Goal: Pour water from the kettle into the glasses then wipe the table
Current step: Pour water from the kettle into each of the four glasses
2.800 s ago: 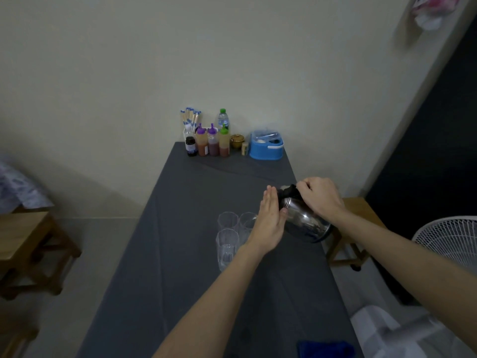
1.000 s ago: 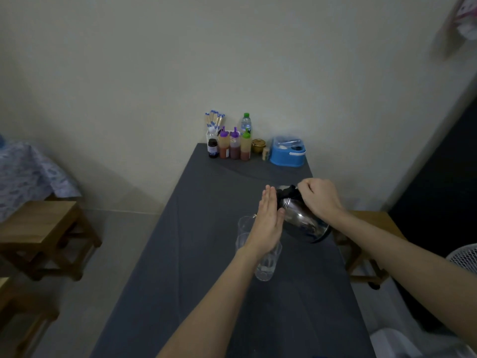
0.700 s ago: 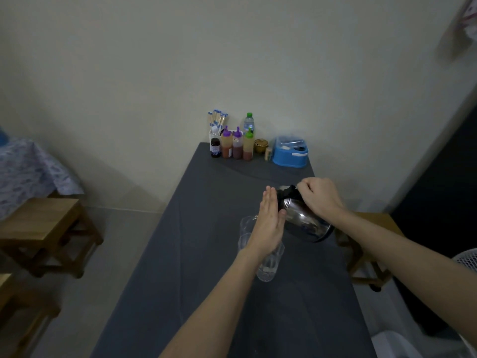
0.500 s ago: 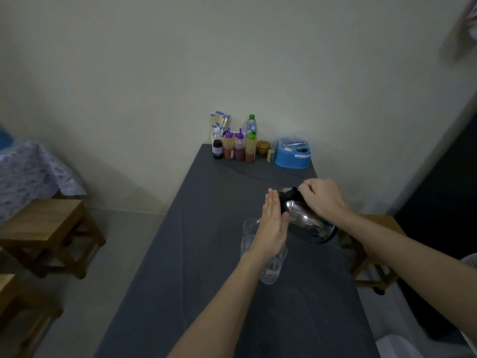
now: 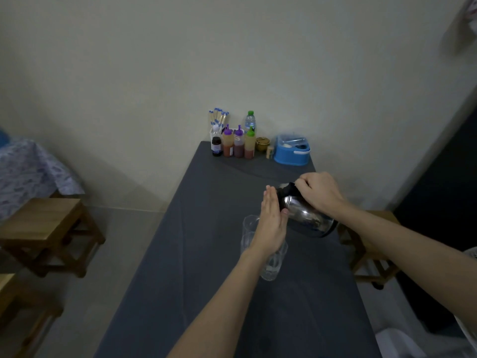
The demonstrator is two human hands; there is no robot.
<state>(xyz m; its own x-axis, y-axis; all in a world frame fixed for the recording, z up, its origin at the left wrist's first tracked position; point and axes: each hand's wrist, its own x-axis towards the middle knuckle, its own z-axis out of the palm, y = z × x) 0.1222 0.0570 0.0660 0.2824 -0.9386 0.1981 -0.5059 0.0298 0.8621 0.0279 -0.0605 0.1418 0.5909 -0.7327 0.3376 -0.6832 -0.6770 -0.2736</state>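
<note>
A shiny steel kettle [image 5: 305, 215] with a black top hangs tilted to the left over the long grey table [image 5: 206, 280]. My right hand [image 5: 318, 193] grips its handle from above. My left hand [image 5: 271, 223] is flat, fingers straight and together, pressed against the kettle's lid end. Clear glasses stand under and left of that hand: a near glass [image 5: 272, 266] holding a little water and a farther glass [image 5: 249, 223]. My left hand hides the spout and any stream.
At the table's far end stand sauce bottles [image 5: 237, 143], a water bottle [image 5: 249, 121], a chopstick holder [image 5: 218, 120] and a blue box [image 5: 291, 149]. Wooden stools stand at left [image 5: 44, 228] and right [image 5: 371, 254].
My view has shifted slightly; both hands and the tilted kettle hold nearly the same pose over the glasses as half a second ago.
</note>
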